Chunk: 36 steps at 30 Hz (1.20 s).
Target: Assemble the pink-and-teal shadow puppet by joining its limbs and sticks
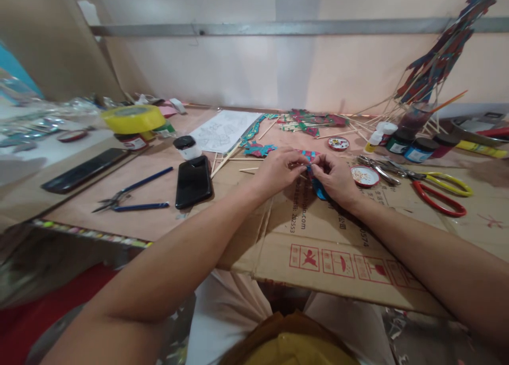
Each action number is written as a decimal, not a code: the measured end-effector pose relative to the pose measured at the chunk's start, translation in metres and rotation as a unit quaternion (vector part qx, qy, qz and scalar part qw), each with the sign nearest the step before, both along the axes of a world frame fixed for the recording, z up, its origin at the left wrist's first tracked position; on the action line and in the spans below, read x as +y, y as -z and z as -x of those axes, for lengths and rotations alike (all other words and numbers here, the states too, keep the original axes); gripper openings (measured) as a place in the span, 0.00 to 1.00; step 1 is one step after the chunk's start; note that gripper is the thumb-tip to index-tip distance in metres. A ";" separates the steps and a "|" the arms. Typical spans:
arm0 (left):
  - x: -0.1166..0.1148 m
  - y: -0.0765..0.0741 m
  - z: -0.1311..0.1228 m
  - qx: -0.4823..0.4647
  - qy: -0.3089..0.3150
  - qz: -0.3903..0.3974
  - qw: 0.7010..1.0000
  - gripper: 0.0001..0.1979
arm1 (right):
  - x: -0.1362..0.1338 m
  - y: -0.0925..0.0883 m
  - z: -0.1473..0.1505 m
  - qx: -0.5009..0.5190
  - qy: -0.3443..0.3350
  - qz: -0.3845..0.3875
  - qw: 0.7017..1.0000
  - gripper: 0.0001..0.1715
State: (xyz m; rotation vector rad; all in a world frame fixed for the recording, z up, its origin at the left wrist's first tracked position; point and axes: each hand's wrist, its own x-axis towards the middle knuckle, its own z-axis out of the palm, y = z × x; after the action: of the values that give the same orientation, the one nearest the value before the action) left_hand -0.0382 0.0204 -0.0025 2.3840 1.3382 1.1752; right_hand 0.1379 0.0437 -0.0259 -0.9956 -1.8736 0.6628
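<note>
A: Status on the hands?
B: Left hand (278, 169) and right hand (336, 177) meet over the cardboard (274, 248). Thumb and forefinger are pinched on each, tips almost together, other fingers curled.
A: Holding what?
B: A small painted piece (321, 191), mostly blue. Fingertips grip it from both sides; its lower end sticks out under the right hand. Exact finger contact is too small to read. Can't tell if it touches the cardboard.
A: Near the right hand?
B: Lid of pale bits (365, 177) just beside it. A second lid (338, 143) with mixed bits sits farther back. Pliers with a red handle (445, 212) and a yellow one lie to the right, paint jars (419, 151) behind.
A: Left side?
B: Phone (194, 182) face up, blue-handled cutters (143, 207) next to it, handles spread. White jar (186, 149) with a black cap behind the phone.
A: Back of the table?
B: Paper (222, 132) with line drawings, loose thin sticks, and more painted pieces (258, 149) in blue and red. Yellow tape roll (131, 120) at far left.
</note>
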 end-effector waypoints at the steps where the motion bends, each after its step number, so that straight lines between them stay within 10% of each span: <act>1: 0.000 0.000 0.000 -0.005 0.002 0.001 1.000 0.07 | 0.000 0.000 0.000 -0.002 -0.002 -0.002 1.000 0.05; 23: 0.010 -0.004 0.001 -0.103 0.049 0.198 0.974 0.06 | -0.008 -0.002 0.001 -0.103 -0.019 -0.085 0.991 0.02; 36: 0.002 -0.007 -0.002 -0.060 0.007 0.129 0.990 0.06 | -0.008 0.000 0.001 -0.102 0.004 -0.126 0.987 0.03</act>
State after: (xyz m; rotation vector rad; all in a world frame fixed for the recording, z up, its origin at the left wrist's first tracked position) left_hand -0.0362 0.0220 0.0047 2.1063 1.3418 1.0506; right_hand 0.1371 0.0360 -0.0256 -0.9320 -2.0694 0.3169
